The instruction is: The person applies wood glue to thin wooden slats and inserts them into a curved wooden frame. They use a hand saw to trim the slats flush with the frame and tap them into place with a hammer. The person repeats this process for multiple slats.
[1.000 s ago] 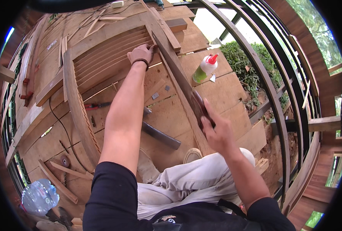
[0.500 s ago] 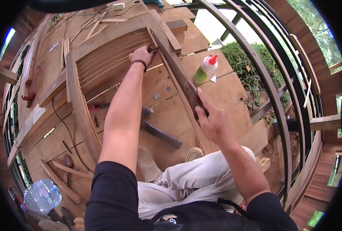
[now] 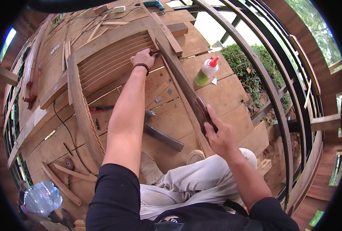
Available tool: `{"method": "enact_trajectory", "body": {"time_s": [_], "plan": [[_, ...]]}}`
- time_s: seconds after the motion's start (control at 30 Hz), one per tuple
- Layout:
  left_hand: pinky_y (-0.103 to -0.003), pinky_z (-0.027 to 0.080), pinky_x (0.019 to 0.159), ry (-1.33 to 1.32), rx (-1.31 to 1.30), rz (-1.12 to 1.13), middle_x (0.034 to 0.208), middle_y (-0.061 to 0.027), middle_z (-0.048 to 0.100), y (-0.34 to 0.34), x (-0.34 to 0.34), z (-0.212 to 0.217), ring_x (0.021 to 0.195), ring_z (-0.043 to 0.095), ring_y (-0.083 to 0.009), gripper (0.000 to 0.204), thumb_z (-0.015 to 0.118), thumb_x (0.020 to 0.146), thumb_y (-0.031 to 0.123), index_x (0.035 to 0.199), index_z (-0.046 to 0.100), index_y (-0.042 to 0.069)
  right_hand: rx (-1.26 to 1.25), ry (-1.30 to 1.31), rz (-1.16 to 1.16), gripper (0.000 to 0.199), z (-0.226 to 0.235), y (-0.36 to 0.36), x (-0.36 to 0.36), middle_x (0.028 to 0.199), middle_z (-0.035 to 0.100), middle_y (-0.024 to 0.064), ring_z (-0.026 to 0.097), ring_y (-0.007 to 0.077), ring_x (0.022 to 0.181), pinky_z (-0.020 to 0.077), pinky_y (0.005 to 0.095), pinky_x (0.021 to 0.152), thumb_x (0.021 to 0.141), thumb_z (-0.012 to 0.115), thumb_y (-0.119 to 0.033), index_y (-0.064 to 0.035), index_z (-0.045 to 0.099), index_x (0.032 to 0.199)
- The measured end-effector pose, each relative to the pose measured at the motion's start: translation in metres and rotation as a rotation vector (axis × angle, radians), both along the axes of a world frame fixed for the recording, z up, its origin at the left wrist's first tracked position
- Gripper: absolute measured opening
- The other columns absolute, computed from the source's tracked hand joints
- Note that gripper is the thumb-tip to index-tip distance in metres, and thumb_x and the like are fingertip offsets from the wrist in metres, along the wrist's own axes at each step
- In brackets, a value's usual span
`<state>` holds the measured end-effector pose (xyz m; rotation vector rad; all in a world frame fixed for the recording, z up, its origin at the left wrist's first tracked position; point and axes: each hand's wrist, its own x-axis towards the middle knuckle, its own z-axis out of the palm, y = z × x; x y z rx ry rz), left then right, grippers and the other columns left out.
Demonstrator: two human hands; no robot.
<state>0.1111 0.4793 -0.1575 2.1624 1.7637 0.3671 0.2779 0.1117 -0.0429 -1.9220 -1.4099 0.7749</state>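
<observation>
A wooden frame [image 3: 84, 111] with several thin slats [image 3: 109, 63] across its far part lies before me. My right hand [image 3: 219, 136] is wrapped round the dark reddish-brown handle of a handsaw [image 3: 178, 71]. Its long, dark, tapering blade lies along the frame's right rail, pointing away from me. At the slats' right ends, my left hand [image 3: 144, 59] is closed, fingertips pressed together against the rail beside the blade tip. What those fingers grip, if anything, is too small to make out. A beaded bracelet circles that wrist.
A white-and-green glue bottle [image 3: 206, 72] with a red cap stands right of the frame. Inside the frame lie a dark-handled, hammer-like tool [image 3: 163, 136] and red-handled pliers [image 3: 100, 109]. A green power drill [image 3: 154, 4] lies at the back, a plastic jug [image 3: 42, 198] at lower left. Metal railings curve along the right.
My right hand has drawn the saw back toward me and slightly right, so its tip sits nearer my left hand. My left hand stays by the slat ends, shifted slightly right in the picture.
</observation>
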Motion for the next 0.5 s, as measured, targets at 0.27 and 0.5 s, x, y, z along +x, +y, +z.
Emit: {"method": "enact_trajectory", "body": {"time_s": [0.27, 0.5], "plan": [[-0.05, 0.041, 0.099, -0.007, 0.042, -0.006, 0.119, -0.0091, 0.075, -0.002, 0.005, -0.003, 0.12, 0.066, -0.0277, 0.052, 0.063, 0.091, 0.064, 0.117, 0.074, 0.02, 0.004, 0.049, -0.007, 0.055, 0.003, -0.02, 0.001, 0.097, 0.069, 0.031, 0.07, 0.0468, 0.09, 0.054, 0.0437, 0.078, 0.098, 0.06, -0.014, -0.0066, 0.048, 0.152], [-0.05, 0.041, 0.1, -0.029, 0.022, 0.003, 0.121, -0.0083, 0.074, 0.003, 0.006, -0.001, 0.12, 0.066, -0.0273, 0.048, 0.065, 0.092, 0.061, 0.118, 0.074, 0.021, 0.043, 0.004, 0.001, 0.055, 0.004, -0.013, 0.004, 0.097, 0.069, 0.0317, 0.069, 0.0472, 0.088, 0.0536, 0.0459, 0.079, 0.098, 0.06, -0.013, -0.0065, 0.048, 0.151]]}}
